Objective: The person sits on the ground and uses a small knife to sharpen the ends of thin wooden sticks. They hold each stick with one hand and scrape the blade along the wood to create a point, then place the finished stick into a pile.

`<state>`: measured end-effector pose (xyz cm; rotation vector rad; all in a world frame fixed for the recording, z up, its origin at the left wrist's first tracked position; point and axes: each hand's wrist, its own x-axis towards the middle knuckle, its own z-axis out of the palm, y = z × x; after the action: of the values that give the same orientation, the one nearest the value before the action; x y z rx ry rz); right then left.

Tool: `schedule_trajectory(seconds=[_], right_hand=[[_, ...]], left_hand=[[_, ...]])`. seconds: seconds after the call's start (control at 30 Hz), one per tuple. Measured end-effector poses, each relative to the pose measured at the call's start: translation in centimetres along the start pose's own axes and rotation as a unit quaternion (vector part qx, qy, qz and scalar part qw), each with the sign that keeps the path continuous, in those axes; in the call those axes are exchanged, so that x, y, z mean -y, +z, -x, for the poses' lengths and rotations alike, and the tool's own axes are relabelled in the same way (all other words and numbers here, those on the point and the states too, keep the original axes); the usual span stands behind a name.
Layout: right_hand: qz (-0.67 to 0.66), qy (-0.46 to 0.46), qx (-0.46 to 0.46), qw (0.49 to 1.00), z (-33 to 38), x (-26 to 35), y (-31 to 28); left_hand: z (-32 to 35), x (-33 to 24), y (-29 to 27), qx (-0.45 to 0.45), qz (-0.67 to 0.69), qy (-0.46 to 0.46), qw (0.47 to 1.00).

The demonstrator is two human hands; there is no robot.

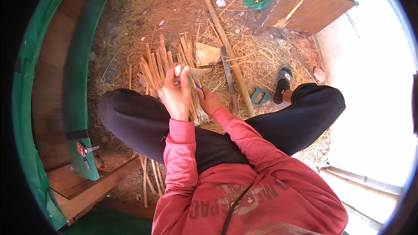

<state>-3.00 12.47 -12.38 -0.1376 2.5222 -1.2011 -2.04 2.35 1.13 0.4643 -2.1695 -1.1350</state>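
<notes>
The red sweatshirt (pixel 244 191) fills the foreground. Above the black trousers (pixel 143 122), the left hand (pixel 175 92) pinches a pale stick (pixel 177 70) between its fingertips. The right hand (pixel 209 101) grips a blue-tipped tool (pixel 198 86). Split sticks (pixel 154 67) lie on the straw (pixel 183 13) just beyond.

Bamboo strips (pixel 162 63) crowding hands' front
</notes>
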Motion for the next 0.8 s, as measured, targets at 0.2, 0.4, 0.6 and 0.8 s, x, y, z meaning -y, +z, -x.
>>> schedule_trajectory(seconds=[0.2,0.4,0.6,0.8], right_hand=[[0.031,0.038,-0.030,0.998,-0.4,-2.1,-1.2],[0.139,-0.002,-0.061,0.988,-1.1,-4.2,-2.8],[0.008,-0.112,-0.019,0.993,2.1,4.9,-9.8],[0.037,-0.204,-0.042,0.977,0.4,2.6,-5.6]], left_hand=[[-0.5,0.3,1.2,0.018,-0.015,0.016,1.000],[-2.2,-0.2,-0.5,0.037,-0.080,0.031,0.996],[-3.9,-1.0,-0.3,0.144,-0.186,0.127,0.963],[-5.6,-0.8,0.1,0.156,-0.248,0.184,0.938]])
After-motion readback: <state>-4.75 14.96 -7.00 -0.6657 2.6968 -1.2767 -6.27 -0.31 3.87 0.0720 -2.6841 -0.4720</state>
